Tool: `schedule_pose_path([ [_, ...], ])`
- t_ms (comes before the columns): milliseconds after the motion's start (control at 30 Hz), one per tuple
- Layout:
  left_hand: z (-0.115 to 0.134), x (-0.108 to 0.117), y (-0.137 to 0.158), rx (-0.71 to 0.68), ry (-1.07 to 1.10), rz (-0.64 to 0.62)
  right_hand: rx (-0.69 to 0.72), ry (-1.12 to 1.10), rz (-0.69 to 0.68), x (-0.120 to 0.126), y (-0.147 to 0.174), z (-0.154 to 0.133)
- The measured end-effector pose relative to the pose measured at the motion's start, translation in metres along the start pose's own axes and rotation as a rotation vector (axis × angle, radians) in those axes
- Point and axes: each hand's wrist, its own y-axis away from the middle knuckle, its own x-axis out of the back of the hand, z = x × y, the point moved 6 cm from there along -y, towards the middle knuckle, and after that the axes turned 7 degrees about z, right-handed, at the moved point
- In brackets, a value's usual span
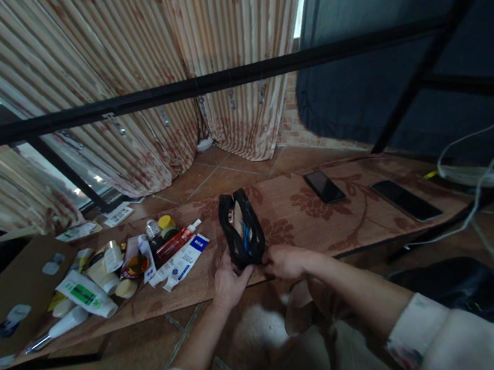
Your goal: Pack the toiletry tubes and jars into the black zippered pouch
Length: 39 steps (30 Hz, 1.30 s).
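A small black zip pouch point(257, 232) stands on the brown patterned bench cover, its top gaping. Inside it I make out something blue and something beige, too dark to name. My left hand point(230, 282) grips the near left end of the pouch, thumb laid along its edge. At the near right corner is my right hand point(283, 261), its fingers curled in against the pouch; what the fingertips pinch is hidden. To the left lie a white and blue tube point(187, 261) and a red bottle point(175, 243) with a clear cap.
Several tubes, jars and bottles, among them a white and green tube point(87, 294), crowd the left end beside a cardboard box point(13, 294). Two phones, one near point(324, 187) and one farther right point(406, 199), lie on the cover point(277, 205). A black metal bar point(233, 80) crosses behind.
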Motion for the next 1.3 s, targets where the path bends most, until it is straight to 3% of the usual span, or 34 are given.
schedule_pose_path([
  [133,-0.001,-0.001,0.0,0.008,0.006,-0.002,-0.01,-0.19,-0.115,-0.021,-0.007,0.002],
  [300,0.0,0.0,0.0,0.004,0.02,0.011,-0.007,-0.391,-0.11,-0.032,-0.013,0.003],
  [567,0.0,0.0,-0.001,0.025,0.036,-0.009,-0.007,-0.271,0.031,-0.025,-0.013,-0.007],
  [767,-0.003,-0.001,-0.001,-0.014,0.019,0.003,-0.156,-0.151,0.133,-0.015,-0.006,-0.01],
  [967,-0.002,0.001,0.0,-0.021,0.009,-0.009,-0.233,-0.601,0.001,-0.046,-0.018,-0.006],
  [1067,-0.002,0.001,-0.001,-0.005,-0.015,-0.01,-0.237,-0.729,0.033,-0.049,-0.023,-0.005],
  [1233,-0.001,0.001,-0.002,-0.018,-0.013,-0.015,-0.19,-0.31,0.244,-0.027,-0.012,-0.007],
  [1300,0.0,0.001,-0.003,-0.022,-0.017,-0.012,-0.205,-0.235,0.245,-0.026,-0.009,-0.006],
])
